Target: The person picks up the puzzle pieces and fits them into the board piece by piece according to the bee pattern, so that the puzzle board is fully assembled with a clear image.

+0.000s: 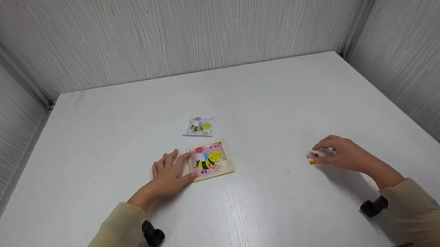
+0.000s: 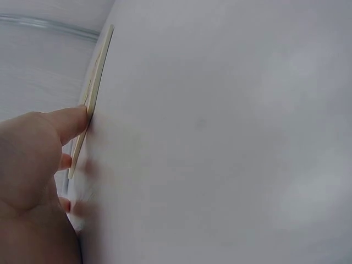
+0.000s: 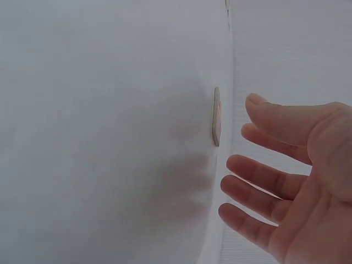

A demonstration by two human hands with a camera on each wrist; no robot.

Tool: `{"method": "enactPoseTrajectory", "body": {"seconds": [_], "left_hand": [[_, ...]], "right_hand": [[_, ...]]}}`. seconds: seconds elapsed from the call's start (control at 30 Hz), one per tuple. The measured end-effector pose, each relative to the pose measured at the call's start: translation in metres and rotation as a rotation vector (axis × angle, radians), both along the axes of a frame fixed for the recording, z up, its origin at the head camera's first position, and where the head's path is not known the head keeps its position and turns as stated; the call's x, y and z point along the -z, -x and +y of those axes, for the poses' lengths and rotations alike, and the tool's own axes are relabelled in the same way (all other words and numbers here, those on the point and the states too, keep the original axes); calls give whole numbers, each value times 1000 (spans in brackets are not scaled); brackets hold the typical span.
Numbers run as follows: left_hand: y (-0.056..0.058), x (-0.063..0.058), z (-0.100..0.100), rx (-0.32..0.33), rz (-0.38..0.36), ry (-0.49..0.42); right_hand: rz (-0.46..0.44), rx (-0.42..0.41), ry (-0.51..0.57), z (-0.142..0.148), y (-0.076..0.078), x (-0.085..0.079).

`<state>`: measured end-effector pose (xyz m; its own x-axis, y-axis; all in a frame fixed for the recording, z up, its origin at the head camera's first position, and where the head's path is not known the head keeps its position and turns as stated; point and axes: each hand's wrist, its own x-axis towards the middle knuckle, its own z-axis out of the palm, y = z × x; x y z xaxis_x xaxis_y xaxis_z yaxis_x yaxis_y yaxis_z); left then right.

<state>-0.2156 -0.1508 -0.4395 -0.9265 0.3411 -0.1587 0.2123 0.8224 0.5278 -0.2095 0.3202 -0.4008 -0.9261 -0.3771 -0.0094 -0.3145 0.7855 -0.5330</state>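
A square wooden jigsaw puzzle board (image 1: 229, 161) with a bee picture lies on the table; bare wood shows at its lower right. My left hand (image 1: 170, 176) touches the board's left side with thumb and index finger, the other fingers spread over the table. From the left wrist, the thumb (image 2: 71, 122) presses against the board's edge (image 2: 99, 71). Off to the right lies a small pink and yellow puzzle piece (image 1: 312, 157). My right hand (image 1: 342, 153) hovers beside it, thumb and index finger spread around it. The right wrist view shows a gap between fingers and piece (image 3: 216, 116).
Behind the board lies a small flat square card or box (image 1: 200, 126) with the same bee picture. The white table (image 1: 259, 107) is bounded by pale wood-grain panels (image 1: 194, 29) at the back and both sides.
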Motion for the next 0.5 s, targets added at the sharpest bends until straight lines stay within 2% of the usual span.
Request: {"method": "enactPoseTrajectory", "body": {"seconds": [0.5], "left_hand": [[-2,-5,0,2,-14,-5]], "right_hand": [[13,-41,-102,0,4,1]]}}
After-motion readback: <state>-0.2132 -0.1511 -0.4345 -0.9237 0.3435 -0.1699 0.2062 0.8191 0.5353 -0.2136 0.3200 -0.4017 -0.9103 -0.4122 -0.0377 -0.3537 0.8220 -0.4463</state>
